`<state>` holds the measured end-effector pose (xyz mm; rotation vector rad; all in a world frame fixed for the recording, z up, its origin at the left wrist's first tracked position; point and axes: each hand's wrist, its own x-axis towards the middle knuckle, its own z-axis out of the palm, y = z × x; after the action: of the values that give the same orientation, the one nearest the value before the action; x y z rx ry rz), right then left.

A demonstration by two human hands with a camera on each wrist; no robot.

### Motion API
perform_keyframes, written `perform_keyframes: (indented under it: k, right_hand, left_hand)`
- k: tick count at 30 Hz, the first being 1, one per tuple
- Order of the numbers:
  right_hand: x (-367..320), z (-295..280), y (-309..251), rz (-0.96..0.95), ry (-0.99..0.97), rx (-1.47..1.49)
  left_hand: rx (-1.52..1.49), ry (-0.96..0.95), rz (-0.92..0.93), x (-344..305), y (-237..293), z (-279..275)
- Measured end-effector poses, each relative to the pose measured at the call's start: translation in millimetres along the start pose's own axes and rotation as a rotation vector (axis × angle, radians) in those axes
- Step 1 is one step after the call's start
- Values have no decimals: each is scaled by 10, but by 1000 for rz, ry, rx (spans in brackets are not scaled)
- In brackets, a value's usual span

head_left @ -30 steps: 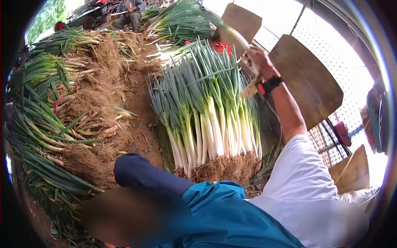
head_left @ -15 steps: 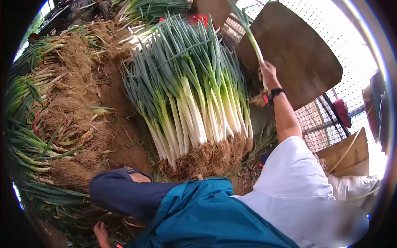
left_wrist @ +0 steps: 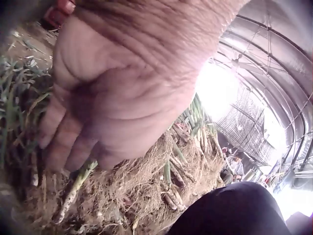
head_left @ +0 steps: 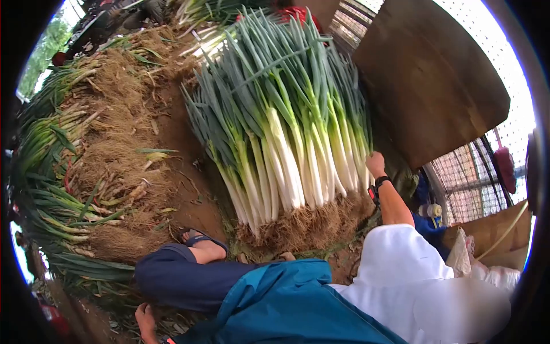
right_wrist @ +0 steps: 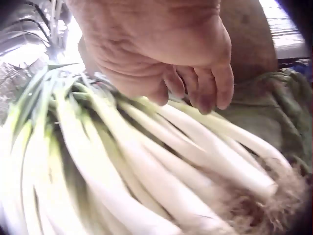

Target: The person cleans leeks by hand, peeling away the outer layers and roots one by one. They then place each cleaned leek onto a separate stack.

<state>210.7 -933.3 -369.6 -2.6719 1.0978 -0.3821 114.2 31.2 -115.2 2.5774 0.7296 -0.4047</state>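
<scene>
In the head view my right hand (head_left: 375,164) is at the right edge of a broad, upright bundle of leeks (head_left: 278,155), low on the stems. The right wrist view shows this hand (right_wrist: 171,58) with bent fingers resting over the outermost white stems (right_wrist: 234,132); none is plainly wrapped by them. My left hand (head_left: 145,321) hangs beside my left knee, at the lower left. Its palm fills the upper part of the left wrist view, the hand (left_wrist: 122,93) holding nothing and its fingers loosely bent above rooty leeks (left_wrist: 73,193).
Loose leeks with brown roots (head_left: 123,172) lie along the left side. A brown board (head_left: 435,80) leans at the upper right against wire mesh. My sandalled foot (head_left: 206,247) is by the bundle's lower left corner. More leeks (head_left: 215,8) lie at the back.
My right hand has come down from beside the board, where it held up a single leek, to the bundle's right edge. That leek no longer stands apart. My left hand has barely moved since half a second ago.
</scene>
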Motion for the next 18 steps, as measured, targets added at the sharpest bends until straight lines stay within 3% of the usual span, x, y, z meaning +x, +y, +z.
perform_keyframes:
  k: [2,4,6,8,10,12,16,18]
  right_hand:
    - [376,-158,-792,-30,-23,421]
    - [392,-831,-2135,17,-293,1011]
    - [530,-974,-2991,-146,-561,1218]
    - [634,-942,-3675,-192,-590,1364]
    - [1075,-577,-4027,-74,-670,1327]
    - [1494,-572,-4324,15,-745,1382]
    - [2783,-736,-4847,-104,-383,1627]
    - [2798,-961,-5040,-329,-277,1371]
  left_hand:
    - [-26,-7,35,52,-266,36]
    - [-60,-6,-15,40,-372,55]
    - [-106,-27,-118,38,-573,110]
    - [-165,-20,-225,-3,-843,119]
    - [-233,-50,-352,-1,-1071,136]
    - [136,-27,-117,-459,-481,6]
    - [127,-47,-198,-606,-537,-19]
    - [134,-3,-169,-674,-702,112]
